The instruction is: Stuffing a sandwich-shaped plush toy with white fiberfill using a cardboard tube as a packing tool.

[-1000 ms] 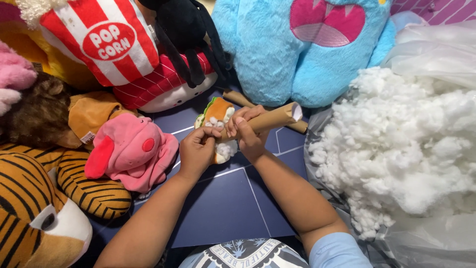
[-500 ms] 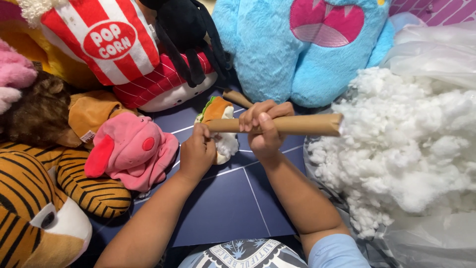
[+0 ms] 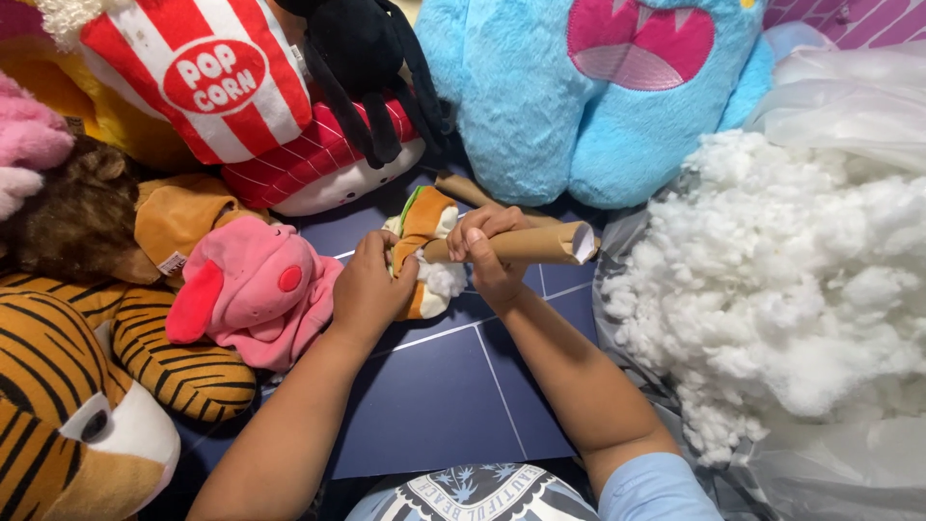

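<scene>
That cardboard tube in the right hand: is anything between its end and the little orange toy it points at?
Nothing visible. The cardboard tube, held by the right hand, runs straight to the small orange toy, which the left hand grips. White stuffing shows at the toy's opening.

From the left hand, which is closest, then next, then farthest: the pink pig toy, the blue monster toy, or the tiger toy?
1. Pink pig toy: right beside the left hand, on its left.
2. Blue monster toy: up and to the right, past the cardboard tube.
3. Tiger toy: far left, bottom corner.
</scene>
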